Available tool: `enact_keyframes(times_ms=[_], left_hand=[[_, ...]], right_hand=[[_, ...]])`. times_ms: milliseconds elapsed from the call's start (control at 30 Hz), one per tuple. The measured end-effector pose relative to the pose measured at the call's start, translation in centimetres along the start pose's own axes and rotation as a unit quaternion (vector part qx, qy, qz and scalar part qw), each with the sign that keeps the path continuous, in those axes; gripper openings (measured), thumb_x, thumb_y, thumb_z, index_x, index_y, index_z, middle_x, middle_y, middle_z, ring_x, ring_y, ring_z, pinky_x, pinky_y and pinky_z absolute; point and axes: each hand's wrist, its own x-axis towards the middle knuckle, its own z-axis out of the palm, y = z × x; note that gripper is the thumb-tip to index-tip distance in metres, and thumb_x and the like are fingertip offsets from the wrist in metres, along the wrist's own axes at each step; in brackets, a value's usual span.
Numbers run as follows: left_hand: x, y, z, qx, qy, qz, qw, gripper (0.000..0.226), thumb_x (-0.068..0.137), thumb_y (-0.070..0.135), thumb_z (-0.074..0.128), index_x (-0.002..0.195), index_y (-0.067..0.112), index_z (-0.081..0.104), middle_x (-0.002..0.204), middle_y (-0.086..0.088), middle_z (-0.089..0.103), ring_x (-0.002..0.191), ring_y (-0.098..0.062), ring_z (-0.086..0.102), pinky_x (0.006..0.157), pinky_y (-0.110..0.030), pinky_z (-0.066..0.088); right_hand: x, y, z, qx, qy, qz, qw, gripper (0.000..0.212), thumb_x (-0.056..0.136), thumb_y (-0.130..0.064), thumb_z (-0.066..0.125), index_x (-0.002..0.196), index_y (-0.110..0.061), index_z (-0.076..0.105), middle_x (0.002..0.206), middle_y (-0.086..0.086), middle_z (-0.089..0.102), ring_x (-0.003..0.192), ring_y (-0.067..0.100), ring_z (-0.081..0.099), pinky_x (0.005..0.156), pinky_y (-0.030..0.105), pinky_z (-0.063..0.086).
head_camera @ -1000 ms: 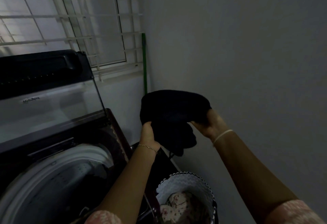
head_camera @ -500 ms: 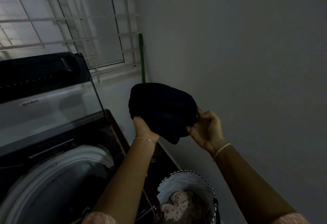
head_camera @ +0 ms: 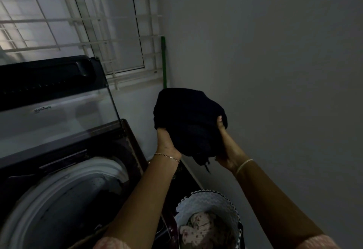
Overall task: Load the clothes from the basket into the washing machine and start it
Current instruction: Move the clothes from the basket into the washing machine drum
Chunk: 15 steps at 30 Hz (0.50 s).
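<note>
Filling the view from 7 to 10 o'clock, the washing machine (head_camera: 125, 150) is a dark top-loader in a dim, narrow corner. Its lid (head_camera: 59, 115) stands raised at 9 o'clock, the glass panel pale with reflected light. The pale ring of the drum (head_camera: 64, 185) lies open below it at 8 o'clock; what is inside is too dark to make out. Behind the machine, from 10 to 12 o'clock, a window (head_camera: 121, 32) is barred by a white grille (head_camera: 78, 44). A plain grey wall (head_camera: 275, 71) takes up everything from 12 to 4 o'clock. A green pole (head_camera: 164, 62) stands upright in the corner at 12 o'clock.

At 6 o'clock the basket (head_camera: 206, 197), white with a scalloped rim, sits between the machine and the wall, and floral clothes (head_camera: 202, 227) lie in it. Both forearms rise from the lower edge; the left one covers the machine's right front corner. A thin bracelet (head_camera: 167, 156) circles the left wrist, a pale band (head_camera: 243, 166) the right.

The dark garment (head_camera: 188, 123) hangs in the air at the centre, above the basket and to the right of the drum. It is nearly black, bunched into a rounded bundle, with a loose end and a thin strand trailing from its underside. The left hand (head_camera: 167, 144) grips its left side from below, fingers buried in the cloth. The right hand (head_camera: 225, 150) holds the right side, thumb pressed up against the fabric.
</note>
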Motion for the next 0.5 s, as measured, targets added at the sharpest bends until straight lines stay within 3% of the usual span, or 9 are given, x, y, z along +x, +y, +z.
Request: enact_keyframes(times_ms=[67, 167, 233, 367, 500], left_hand=[[0.0, -0.5, 0.0, 0.006, 0.014, -0.006, 1.0, 0.049, 0.094, 0.051, 0.043, 0.127, 0.017, 0.058, 0.129, -0.014, 0.058, 0.121, -0.034, 0.051, 0.102, -0.049, 0.044], [0.1, -0.9, -0.2, 0.032, 0.039, -0.016, 0.999, 0.056, 0.092, 0.056, 0.042, 0.129, 0.017, 0.057, 0.126, -0.014, 0.058, 0.119, -0.034, 0.052, 0.101, -0.049, 0.044], [-0.2, -0.6, 0.0, 0.055, 0.045, -0.028, 0.997, 0.053, 0.092, 0.056, 0.042, 0.124, 0.016, 0.059, 0.121, -0.013, 0.06, 0.112, -0.031, 0.055, 0.097, -0.046, 0.047], [-0.3, 0.6, 0.2, 0.11, 0.031, -0.058, 0.992, 0.046, 0.092, 0.052, 0.045, 0.112, 0.015, 0.063, 0.111, -0.012, 0.062, 0.102, -0.026, 0.057, 0.089, -0.039, 0.05], [-0.9, 1.4, -0.1, 0.23, 0.007, -0.103, 0.968, 0.041, 0.094, 0.045, 0.048, 0.12, 0.016, 0.062, 0.113, -0.011, 0.065, 0.107, -0.026, 0.06, 0.085, -0.037, 0.052]], right_hand=[[-0.5, 0.1, 0.2, 0.051, -0.035, 0.023, 0.998, 0.08, 0.071, -0.073, 0.051, 0.136, -0.028, 0.046, 0.135, 0.006, 0.057, 0.12, 0.023, 0.058, 0.094, 0.038, 0.053], [-1.0, 0.3, 0.9, 0.102, -0.039, 0.036, 0.993, 0.075, 0.071, -0.073, 0.042, 0.124, -0.022, 0.055, 0.125, 0.007, 0.063, 0.117, 0.024, 0.06, 0.1, 0.039, 0.048], [-1.1, 0.6, 1.1, 0.121, -0.036, 0.024, 0.992, 0.07, 0.071, -0.071, 0.042, 0.118, -0.021, 0.058, 0.12, 0.007, 0.065, 0.114, 0.022, 0.061, 0.098, 0.038, 0.05], [-1.0, 1.0, 0.8, 0.166, -0.027, 0.016, 0.986, 0.061, 0.077, -0.066, 0.048, 0.114, -0.02, 0.061, 0.123, 0.01, 0.065, 0.117, 0.026, 0.058, 0.107, 0.044, 0.041], [-0.7, 0.8, 0.6, 0.183, -0.027, 0.001, 0.983, 0.052, 0.087, -0.059, 0.047, 0.117, -0.02, 0.064, 0.121, 0.011, 0.067, 0.115, 0.029, 0.061, 0.104, 0.046, 0.043]])
